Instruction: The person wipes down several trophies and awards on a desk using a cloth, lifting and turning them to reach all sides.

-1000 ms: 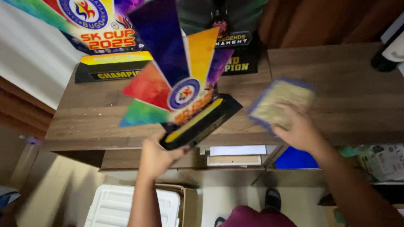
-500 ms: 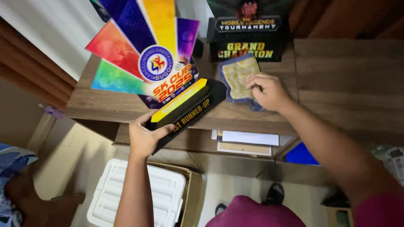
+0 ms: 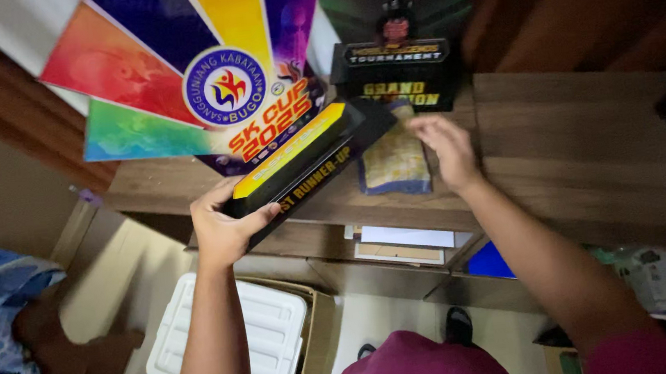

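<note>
Head view, the only one. Your left hand [image 3: 222,227] is closed around the black base of the colourful trophy [image 3: 199,86], gripping it at the near lower corner only, fingers wrapped under and thumb on top. The trophy is tilted and lifted off the wooden shelf [image 3: 592,143], its fan-shaped panel leaning up and away from your grip. Risk: all the weight sits far from the held corner, so it could twist out of your fingers or swing.

Just right of the grip, the base end sits close to the black trophy [image 3: 399,73] standing at the back; a swing could knock it over.

Your right hand [image 3: 448,146] is flat and open, fingers spread, pressing the right edge of the cloth [image 3: 394,156], not clasping it. The cloth lies flat on the shelf, just beyond the lifted base. It could bunch up or catch under the base.

Below your grip sit a white lid [image 3: 226,347] and a cardboard box [image 3: 316,337]; a dropped trophy lands there.
</note>
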